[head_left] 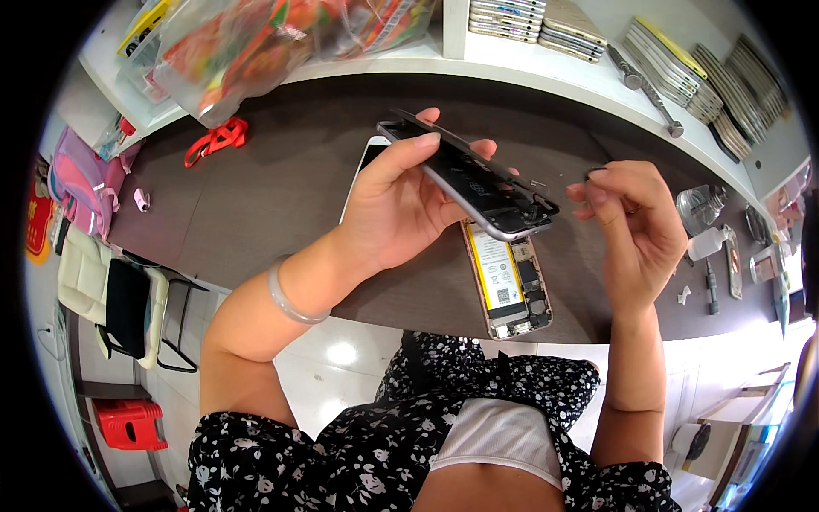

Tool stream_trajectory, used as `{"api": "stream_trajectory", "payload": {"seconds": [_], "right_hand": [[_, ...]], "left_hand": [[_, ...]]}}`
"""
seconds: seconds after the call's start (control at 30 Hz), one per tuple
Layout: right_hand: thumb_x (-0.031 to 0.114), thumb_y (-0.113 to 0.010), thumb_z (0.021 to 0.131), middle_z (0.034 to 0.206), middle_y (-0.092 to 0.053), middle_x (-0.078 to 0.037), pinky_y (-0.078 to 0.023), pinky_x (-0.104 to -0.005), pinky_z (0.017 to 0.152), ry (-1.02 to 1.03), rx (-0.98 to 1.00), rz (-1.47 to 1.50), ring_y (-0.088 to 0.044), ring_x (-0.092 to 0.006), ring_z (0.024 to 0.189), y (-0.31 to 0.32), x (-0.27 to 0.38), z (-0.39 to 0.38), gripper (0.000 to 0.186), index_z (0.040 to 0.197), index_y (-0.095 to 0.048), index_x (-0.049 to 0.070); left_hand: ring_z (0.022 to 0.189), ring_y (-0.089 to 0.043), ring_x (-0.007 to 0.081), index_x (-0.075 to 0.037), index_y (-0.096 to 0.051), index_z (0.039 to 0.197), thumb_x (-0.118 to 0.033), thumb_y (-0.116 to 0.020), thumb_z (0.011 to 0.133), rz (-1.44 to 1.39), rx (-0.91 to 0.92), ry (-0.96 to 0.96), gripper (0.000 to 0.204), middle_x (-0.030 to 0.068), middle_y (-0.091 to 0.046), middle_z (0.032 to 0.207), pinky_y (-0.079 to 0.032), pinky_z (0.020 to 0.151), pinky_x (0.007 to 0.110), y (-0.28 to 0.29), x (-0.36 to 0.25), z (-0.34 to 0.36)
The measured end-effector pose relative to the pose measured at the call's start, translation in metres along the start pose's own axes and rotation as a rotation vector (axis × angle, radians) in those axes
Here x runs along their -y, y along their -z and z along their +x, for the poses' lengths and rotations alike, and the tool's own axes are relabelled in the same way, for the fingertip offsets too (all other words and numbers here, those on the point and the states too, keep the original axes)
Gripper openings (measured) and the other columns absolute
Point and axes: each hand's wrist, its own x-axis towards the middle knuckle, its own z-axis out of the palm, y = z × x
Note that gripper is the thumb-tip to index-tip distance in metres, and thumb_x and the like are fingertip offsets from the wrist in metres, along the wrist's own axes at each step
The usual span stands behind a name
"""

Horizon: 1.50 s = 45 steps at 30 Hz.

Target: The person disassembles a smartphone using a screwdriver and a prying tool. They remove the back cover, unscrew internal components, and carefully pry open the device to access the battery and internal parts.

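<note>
Above the dark desk, my left hand grips an opened smartphone, thumb on its near edge and fingers round the far side. The phone is tilted, its dark panel lifted apart from the grey frame. To the right, my right hand is raised with thumb and fingers pinched together. Something small and dark shows at its fingertips, too small to name. Below the held phone lies a second phone body without its cover, showing a yellow-edged battery. A white-framed phone is partly hidden behind my left hand.
Stacked phones and screwdrivers line the white shelf, beside a plastic bag. A red strap lies far left on the desk. A glass jar, small bottle and another screwdriver stand or lie at right.
</note>
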Motion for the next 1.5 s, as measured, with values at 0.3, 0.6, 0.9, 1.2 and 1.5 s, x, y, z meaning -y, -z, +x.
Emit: {"api": "stream_trajectory", "payload": {"seconds": [0.3,0.6,0.9,1.2,1.5], "right_hand": [[-0.002,-0.068,0.074,0.087,-0.066,-0.009,-0.045,-0.0217,0.059,-0.026,-0.057,-0.090,-0.059,-0.0134,0.074,-0.004,0.006,0.000,0.018,0.092,-0.066,0.000],[-0.005,-0.067,0.070,0.084,-0.064,-0.010,-0.044,-0.0230,0.058,0.100,0.002,-0.079,-0.058,-0.0155,0.072,-0.005,0.006,0.001,0.022,0.091,-0.066,-0.001],[-0.014,-0.064,0.071,0.083,-0.065,-0.016,-0.052,-0.0273,0.066,0.169,-0.034,0.132,-0.065,-0.0223,0.077,-0.007,0.005,-0.003,0.033,0.100,-0.054,-0.005],[-0.010,-0.068,0.059,0.077,-0.066,-0.012,-0.054,-0.0326,0.066,0.389,0.126,-0.044,-0.066,-0.0285,0.072,0.004,0.011,0.006,0.022,0.079,-0.063,-0.002],[0.000,-0.074,0.058,0.078,-0.066,-0.006,-0.052,-0.0279,0.061,0.501,0.111,-0.159,-0.062,-0.0228,0.074,-0.004,0.013,0.004,0.023,0.079,-0.067,0.004]], "left_hand": [[0.123,-0.038,0.0466,-0.022,-0.034,0.136,-0.037,-0.050,0.084,0.123,0.089,-0.045,0.056,0.0184,-0.045,0.129,-0.030,0.102,0.060,-0.010,-0.001,-0.002],[0.122,-0.039,0.0457,-0.022,-0.033,0.136,-0.039,-0.053,0.083,0.133,0.080,-0.035,0.059,0.0184,-0.044,0.130,-0.031,0.101,0.059,-0.012,-0.002,-0.001],[0.123,-0.039,0.0416,-0.018,-0.037,0.135,-0.046,-0.053,0.083,-0.035,0.165,0.012,0.062,0.0170,-0.043,0.131,-0.031,0.103,0.056,-0.003,-0.001,0.000],[0.123,-0.040,0.0411,-0.018,-0.039,0.134,-0.046,-0.052,0.083,-0.066,0.165,0.023,0.059,0.0166,-0.043,0.131,-0.033,0.102,0.056,-0.002,0.000,0.001],[0.121,-0.040,0.0446,-0.021,-0.033,0.136,-0.039,-0.054,0.084,0.112,0.100,0.002,0.059,0.0181,-0.044,0.129,-0.034,0.101,0.058,-0.008,0.000,0.001]]}}
